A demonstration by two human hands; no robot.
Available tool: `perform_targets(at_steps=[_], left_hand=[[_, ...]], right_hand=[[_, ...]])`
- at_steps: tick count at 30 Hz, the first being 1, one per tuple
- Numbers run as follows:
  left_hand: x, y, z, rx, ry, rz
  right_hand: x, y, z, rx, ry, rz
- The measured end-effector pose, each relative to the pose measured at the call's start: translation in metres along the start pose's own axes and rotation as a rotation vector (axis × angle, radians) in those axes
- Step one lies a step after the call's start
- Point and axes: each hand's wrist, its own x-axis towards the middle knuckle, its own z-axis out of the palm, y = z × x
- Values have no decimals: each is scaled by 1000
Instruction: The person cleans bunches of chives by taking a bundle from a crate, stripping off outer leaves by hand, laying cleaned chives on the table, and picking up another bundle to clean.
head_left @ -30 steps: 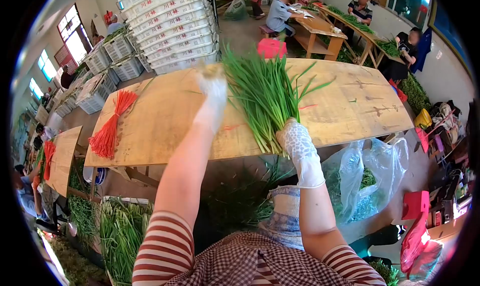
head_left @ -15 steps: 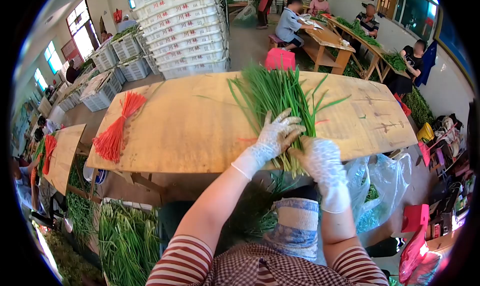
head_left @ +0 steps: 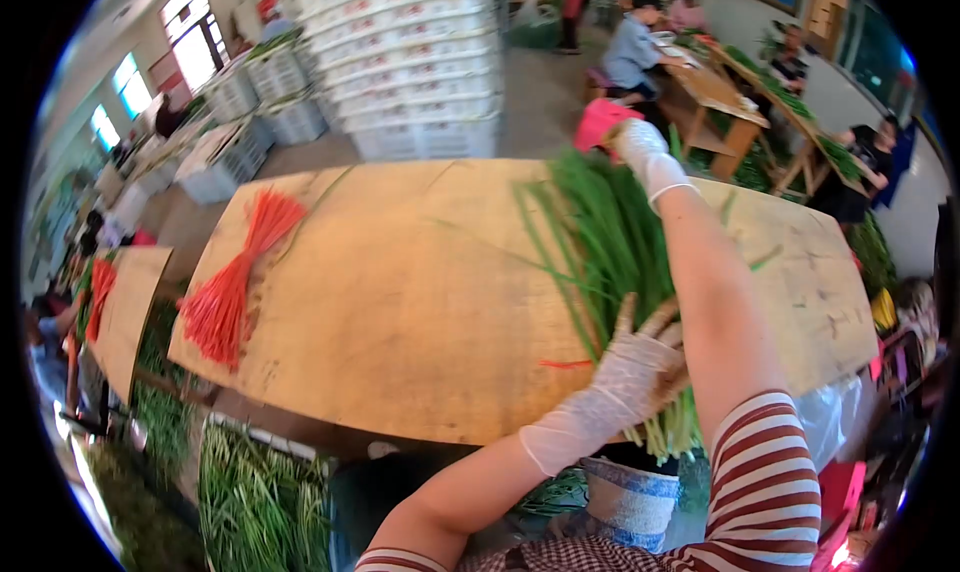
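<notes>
A bundle of garlic chives lies across the right half of the wooden table, leaf tips to the far edge and pale stem ends over the near edge. My left hand, in a thin translucent glove, grips the bundle near the stems. At the far end, my gloved right hand is by the leaf tips; blur obscures its fingers. One loose red tie lies just left of the bundle. Farther left on the table rests a bunch of red ties, gathered at its middle.
The wooden table has a curved near edge. Stacked white crates stand beyond it, beside a pink stool. A crate of greens sits below left. Other people work at tables at the back right.
My right hand has moved from the stem ends to the far leaf tips. My left hand stays on the bundle. The view has shifted, so the table appears lower.
</notes>
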Motion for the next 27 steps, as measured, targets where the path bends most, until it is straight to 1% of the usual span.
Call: perform_targets(at_steps=[3,7,8,9,11,12,13,15,16,17,19,20,21,22,23,24,25,27], left_hand=[[2,-3,-1,-85,-105,-8],[-1,-6,5,-88,-52,-4],[-1,-6,5,-85,-71,-7],[0,-5,2,-82,-88,-7],[1,-5,-1,-87,-115,-10],[2,-5,-1,-93,-125,-15],[2,-5,-1,-100,-135,-23],[2,-7,5,-108,-60,14],[0,-8,8,-114,-24,25],[-2,-7,8,-128,57,30],[-1,-12,10,-112,88,61],[-3,-13,14,-115,98,74],[-5,-16,23,-136,214,115],[-7,-18,30,-151,331,153],[-9,-20,29,-150,349,187],[-13,-20,23,-134,377,220],[-22,-20,14,-52,432,206],[-65,-14,-15,16,454,92]], right_hand=[[14,-9,22,-109,-53,84],[38,4,46,-49,-11,137],[45,10,54,-30,3,151],[50,11,53,81,-98,257],[44,18,47,238,-135,313],[31,12,31,314,-151,343],[49,29,45,352,-150,348],[45,37,42,808,1,348],[35,39,33,730,299,160],[14,30,13,578,595,-4],[-6,-3,-43,363,651,-166],[18,-6,-52,799,311,65],[23,-16,-67,1198,-49,326],[-18,-44,-103,1410,-30,-116],[-110,-120,-161,1421,328,-113],[-165,-148,-183,1365,271,-270],[-207,-155,-188,1290,107,-376],[-290,-178,-184,1186,-217,-555]])
